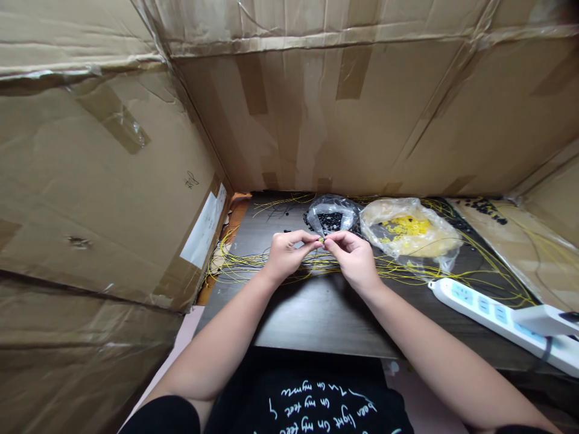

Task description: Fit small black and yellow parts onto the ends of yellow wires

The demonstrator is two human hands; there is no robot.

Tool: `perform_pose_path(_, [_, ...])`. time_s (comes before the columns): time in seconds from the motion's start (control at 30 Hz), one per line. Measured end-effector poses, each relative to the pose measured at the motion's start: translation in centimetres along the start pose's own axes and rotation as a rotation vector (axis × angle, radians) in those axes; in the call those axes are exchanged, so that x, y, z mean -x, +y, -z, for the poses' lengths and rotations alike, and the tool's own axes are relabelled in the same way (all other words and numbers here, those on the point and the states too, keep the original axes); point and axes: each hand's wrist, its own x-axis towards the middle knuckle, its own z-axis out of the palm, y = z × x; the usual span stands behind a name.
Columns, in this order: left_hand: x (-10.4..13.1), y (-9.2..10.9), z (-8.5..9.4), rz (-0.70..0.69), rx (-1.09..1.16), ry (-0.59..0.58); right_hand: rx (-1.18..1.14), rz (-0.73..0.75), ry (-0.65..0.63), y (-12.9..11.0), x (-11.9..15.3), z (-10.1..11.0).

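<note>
My left hand (289, 256) and my right hand (355, 259) meet over the middle of the table, thumbs and forefingers closed in a pinch. Between the fingertips a small yellow-and-black piece (321, 240) shows, mostly hidden, so its exact kind is unclear. Beneath both hands, long thin yellow and dark wires (242, 260) run sideways across the table. Just behind the fingertips stands an open clear plastic bag (316, 209) of small black parts. To its right, a larger open plastic bag (436, 244) holds small yellow parts.
A white power strip (479, 308) with something plugged in lies at the right on the dark table (298, 319). Tall cardboard walls (307, 132) enclose the back and left. Loose black parts (486, 208) and more wires lie on cardboard at the far right.
</note>
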Motion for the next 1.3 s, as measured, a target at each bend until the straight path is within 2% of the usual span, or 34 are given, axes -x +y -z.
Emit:
perform_pose_path(0.13, [0.0,-0.2,0.4,-0.097,-0.125,-0.031,-0.033,-0.095,-0.057,0.4,-0.3,0.0])
perform_pose_path(0.23, [-0.1,-0.2,0.6,-0.125,-0.159,-0.061,0.040,-0.077,-0.105,0.3,-0.5,0.5])
perform_pose_path(0.3, [-0.3,-0.1,0.7,-0.116,-0.145,-0.077,0.176,0.043,-0.127,-0.1,-0.7,1.0])
perform_pose_path(0.43, [-0.4,0.2,0.5,-0.040,-0.080,-0.121,0.616,0.439,-0.253,-1.0,-0.9,2.2])
perform_pose_path(0.5, [-0.5,0.2,0.4,-0.018,-0.059,-0.133,0.766,0.543,-0.309,-1.3,-1.0,2.5])
perform_pose_path(0.57, [-0.5,0.2,0.4,-0.024,-0.066,-0.143,0.823,0.574,-0.341,-1.5,-1.0,2.7])
perform_pose_path(0.63, [-0.4,0.1,0.4,-0.055,-0.088,-0.150,0.795,0.542,-0.353,-1.5,-1.0,2.5])
perform_pose_path(0.7, [-0.4,0.0,0.4,-0.100,-0.110,-0.149,0.709,0.447,-0.343,-1.4,-0.9,2.3])
perform_pose_path(0.83, [-0.3,-0.4,0.5,-0.184,-0.165,-0.146,0.450,0.113,-0.368,-1.1,-0.8,1.8])
perform_pose_path(0.97, [-0.1,-0.7,0.4,-0.270,-0.239,-0.135,0.014,-0.246,-0.428,-0.5,-0.9,1.3])
perform_pose_path(1.07, [-0.1,-0.7,0.4,-0.304,-0.264,-0.135,-0.238,-0.418,-0.459,-0.1,-1.0,1.0])
perform_pose_path(1.13, [-0.1,-0.5,0.3,-0.293,-0.250,-0.135,-0.252,-0.420,-0.440,0.1,-0.9,0.9])
perform_pose_path(1.3, [-0.1,-0.4,0.3,-0.277,-0.220,-0.126,-0.108,-0.277,-0.338,0.6,-0.6,0.6])
